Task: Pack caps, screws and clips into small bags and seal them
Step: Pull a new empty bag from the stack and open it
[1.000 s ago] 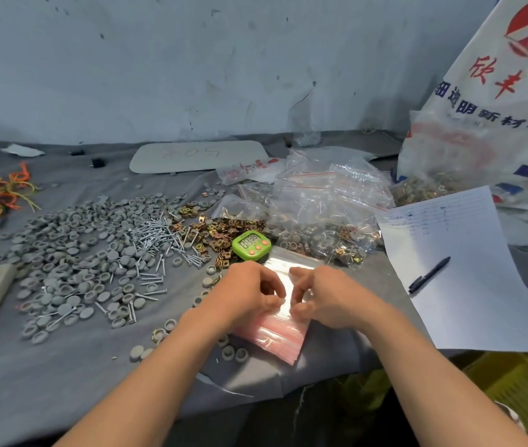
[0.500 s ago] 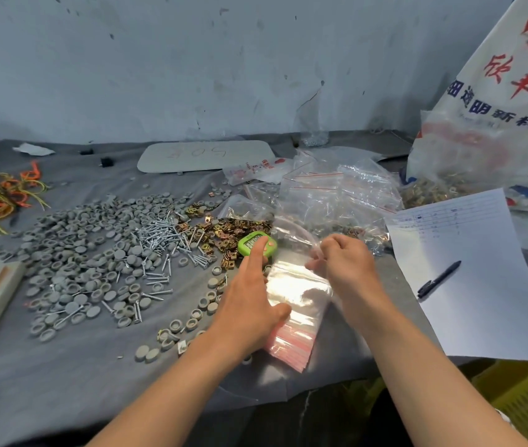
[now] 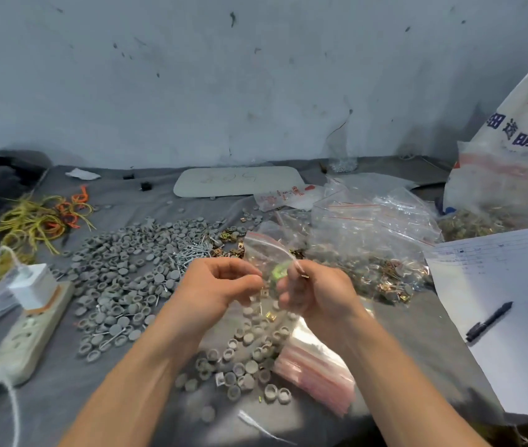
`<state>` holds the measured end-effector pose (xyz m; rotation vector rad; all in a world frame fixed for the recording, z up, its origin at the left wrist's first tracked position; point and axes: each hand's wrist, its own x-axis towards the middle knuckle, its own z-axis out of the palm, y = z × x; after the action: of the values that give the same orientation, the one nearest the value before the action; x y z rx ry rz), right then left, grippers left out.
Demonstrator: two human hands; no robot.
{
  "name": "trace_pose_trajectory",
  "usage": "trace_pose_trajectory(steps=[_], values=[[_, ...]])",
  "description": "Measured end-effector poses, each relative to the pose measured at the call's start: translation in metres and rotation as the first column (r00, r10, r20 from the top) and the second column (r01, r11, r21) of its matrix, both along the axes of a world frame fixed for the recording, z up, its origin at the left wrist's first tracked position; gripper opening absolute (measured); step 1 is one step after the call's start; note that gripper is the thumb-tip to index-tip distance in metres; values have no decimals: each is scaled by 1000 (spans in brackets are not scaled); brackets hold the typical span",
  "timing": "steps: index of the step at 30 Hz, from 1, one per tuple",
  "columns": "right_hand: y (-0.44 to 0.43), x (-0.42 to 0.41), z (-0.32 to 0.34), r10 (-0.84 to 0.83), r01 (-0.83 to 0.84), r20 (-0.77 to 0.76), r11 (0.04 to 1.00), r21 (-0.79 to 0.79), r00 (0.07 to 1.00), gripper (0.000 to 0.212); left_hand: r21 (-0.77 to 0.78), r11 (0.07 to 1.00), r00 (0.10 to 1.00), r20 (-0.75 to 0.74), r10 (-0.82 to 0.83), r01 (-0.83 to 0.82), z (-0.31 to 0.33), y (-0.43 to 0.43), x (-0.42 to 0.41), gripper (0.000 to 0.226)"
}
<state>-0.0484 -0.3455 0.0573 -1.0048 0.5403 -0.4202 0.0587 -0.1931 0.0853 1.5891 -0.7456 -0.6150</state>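
Head view: you look to be at the start of one bag, with much of the job ahead. Both hands are raised over the grey cloth (image 3: 62,398), fingers curled. Your left hand (image 3: 220,285) pinches the left edge of a small clear zip bag (image 3: 265,250), and your right hand (image 3: 315,295) pinches its mouth by the red zip strip. The bag hangs between them, unsealed, and it is too blurred to tell whether anything is in it.

Done: a heap of filled bags (image 3: 375,240) behind your right hand, holding caps and brass clips.

Left: the wide spread of loose grey caps (image 3: 120,269), the screws (image 3: 191,251), the loose clips (image 3: 232,245), and a stack of empty zip bags (image 3: 317,372) under your right wrist. A large bag (image 3: 482,201) at far right shows more brass pieces through its wall.
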Motion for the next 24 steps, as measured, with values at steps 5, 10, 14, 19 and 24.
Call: trace_pose_trajectory(steps=[5,10,14,19,24], values=[[16,49,-6,188,-190,-55,982,-23,981,55,168,956,961,179,211,-241,1,28,32,26],[33,91,-4,322,-320,8,942,-105,947,45,185,911,913,256,317,-368,1,51,62,23],[34,97,-9,216,-214,-15,951,-223,976,10,259,903,929,238,285,-343,-2,49,79,21],[30,86,-9,239,-264,-113,848,-460,964,21,146,981,981,164,100,-125,1,41,78,35],[33,82,-2,300,-440,-324,675,-592,897,20,184,973,973,208,102,-142,3,45,75,12]])
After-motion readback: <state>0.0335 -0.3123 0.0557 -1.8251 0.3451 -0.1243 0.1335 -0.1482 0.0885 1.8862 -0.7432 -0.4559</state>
